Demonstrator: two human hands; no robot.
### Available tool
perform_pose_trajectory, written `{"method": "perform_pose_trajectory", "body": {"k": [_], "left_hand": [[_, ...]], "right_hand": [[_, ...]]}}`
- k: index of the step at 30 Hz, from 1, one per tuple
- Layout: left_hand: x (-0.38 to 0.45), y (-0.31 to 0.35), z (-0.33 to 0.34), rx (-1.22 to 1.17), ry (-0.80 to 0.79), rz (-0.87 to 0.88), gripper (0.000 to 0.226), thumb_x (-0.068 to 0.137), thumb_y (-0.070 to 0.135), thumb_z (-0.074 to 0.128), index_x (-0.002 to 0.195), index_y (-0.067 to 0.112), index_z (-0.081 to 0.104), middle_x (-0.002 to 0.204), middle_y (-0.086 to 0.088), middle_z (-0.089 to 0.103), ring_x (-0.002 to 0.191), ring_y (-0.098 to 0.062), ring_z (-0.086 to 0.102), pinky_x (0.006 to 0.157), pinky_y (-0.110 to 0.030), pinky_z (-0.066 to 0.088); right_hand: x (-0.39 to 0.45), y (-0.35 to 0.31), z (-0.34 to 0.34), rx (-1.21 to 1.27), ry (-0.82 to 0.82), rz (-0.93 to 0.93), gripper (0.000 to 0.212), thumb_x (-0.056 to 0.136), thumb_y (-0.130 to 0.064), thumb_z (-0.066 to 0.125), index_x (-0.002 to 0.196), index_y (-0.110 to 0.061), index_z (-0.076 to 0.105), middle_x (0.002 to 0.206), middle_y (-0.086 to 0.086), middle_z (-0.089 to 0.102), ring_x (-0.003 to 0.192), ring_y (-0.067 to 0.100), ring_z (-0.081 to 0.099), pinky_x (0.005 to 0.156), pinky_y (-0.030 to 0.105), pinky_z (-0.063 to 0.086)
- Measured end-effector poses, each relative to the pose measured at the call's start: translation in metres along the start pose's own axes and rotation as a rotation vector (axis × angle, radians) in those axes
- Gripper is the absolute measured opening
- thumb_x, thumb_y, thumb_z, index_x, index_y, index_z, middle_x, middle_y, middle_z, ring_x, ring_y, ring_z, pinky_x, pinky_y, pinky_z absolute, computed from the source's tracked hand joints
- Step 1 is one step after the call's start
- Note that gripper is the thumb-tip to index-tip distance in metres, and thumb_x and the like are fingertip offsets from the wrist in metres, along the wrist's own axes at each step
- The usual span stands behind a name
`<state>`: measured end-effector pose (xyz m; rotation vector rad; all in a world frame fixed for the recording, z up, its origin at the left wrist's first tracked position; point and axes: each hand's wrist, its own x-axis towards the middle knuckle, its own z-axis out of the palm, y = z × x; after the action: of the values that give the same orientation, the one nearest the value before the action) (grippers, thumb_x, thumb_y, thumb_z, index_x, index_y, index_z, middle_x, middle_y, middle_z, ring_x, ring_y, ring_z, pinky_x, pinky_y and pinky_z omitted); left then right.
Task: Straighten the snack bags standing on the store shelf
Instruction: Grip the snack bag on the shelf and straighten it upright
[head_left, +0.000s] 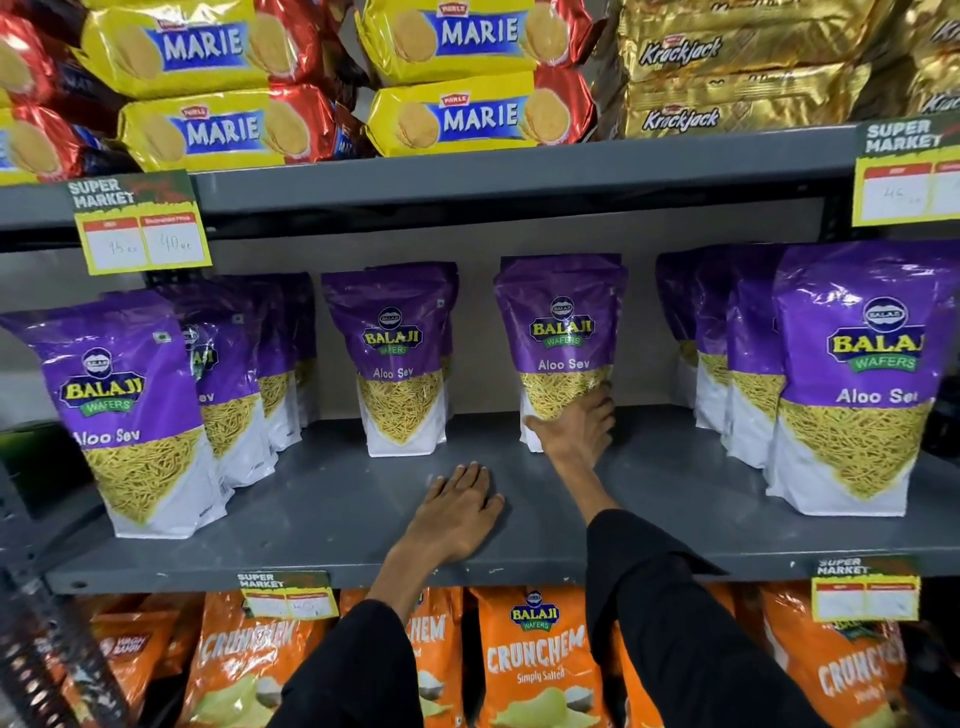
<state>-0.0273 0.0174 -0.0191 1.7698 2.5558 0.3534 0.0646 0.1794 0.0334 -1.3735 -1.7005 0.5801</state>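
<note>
While your right hand (574, 423) reaches deep into the grey metal shelf (337, 525), the relation that matters is simple: the Aloo Sev bag it touches (561, 343) stands directly above and behind your fingers, its long axis upright, tilted slightly left at the top.

Going left to right from that grip: far to its left, a front Aloo Sev pouch (130, 415) leans at the shelf's edge with a row of the same pouches (249, 374) filed behind it. Nearer, just left of the grip, another Aloo Sev pouch (397, 358) stands almost square, well apart from your fingers. Your left hand (460, 506) lies below and left of the grip, flat on the bare shelf with fingers spread, holding nothing. Your right hand is cupped against the lower front of its bag, thumb on the left corner, fingers wrapping the right edge; whether it truly pinches or only presses, you cannot tell from here. To the grip's right, a cluster of pouches (737, 364) stands back, and a large front pouch (857, 384) sits at the edge.

The pouches are glossy purple film with a clear window showing fine yellow strands and a white gusseted base: slippery, crinkly, flat-footed. Your right hand is plainly the nearer one, so any nudge probably belongs low at the base.
</note>
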Motion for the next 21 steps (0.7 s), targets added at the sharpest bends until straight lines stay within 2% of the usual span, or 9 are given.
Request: {"method": "perform_pose_trajectory", "body": {"k": [9,21], "left_hand": [[-0.001,0.005,-0.005,0.003,-0.022,-0.025,0.067,0.103,0.048,0.020,0.160,0.013,0.012,0.170,-0.007,0.009,0.157,-0.023,0.008,0.127,-0.045,0.006],[-0.008,0.014,-0.012,0.036,-0.070,-0.067,0.066,0.105,0.047,0.018,0.160,0.013,0.010,0.170,-0.006,0.005,0.157,-0.022,0.004,0.126,-0.043,0.004]], "right_hand": [[-0.025,0.014,-0.020,-0.015,-0.002,-0.033,0.137,0.050,-0.054,0.093,0.150,0.002,0.018,0.137,0.025,0.046,0.122,0.043,0.052,0.094,0.050,0.049],[-0.073,0.030,-0.069,0.040,-0.029,-0.093,0.137,0.053,-0.053,0.093,0.152,-0.003,0.012,0.142,0.025,0.042,0.130,0.044,0.045,0.104,0.054,0.043]]}}
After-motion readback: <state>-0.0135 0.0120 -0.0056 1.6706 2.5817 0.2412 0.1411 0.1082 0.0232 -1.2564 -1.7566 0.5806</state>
